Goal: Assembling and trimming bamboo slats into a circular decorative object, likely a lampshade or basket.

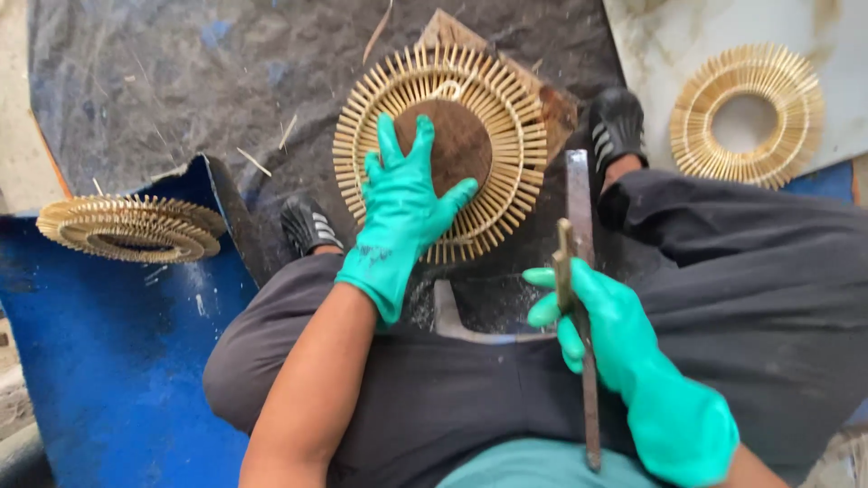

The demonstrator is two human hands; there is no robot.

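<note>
Two gloved hands, left hand flat, grip released, on bamboo ring, right hand grasping metal blade beside its rim.

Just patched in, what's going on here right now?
A seated person in green gloves is working on a round bamboo-slat ring lying on the ground between their feet. The left hand is spread flat on it, covering part of the dark round disc at its centre. The right hand grips a long flat metal blade, held clear of the ring. Two similar rings lie aside: one on a blue sheet, another on a pale board.
</note>
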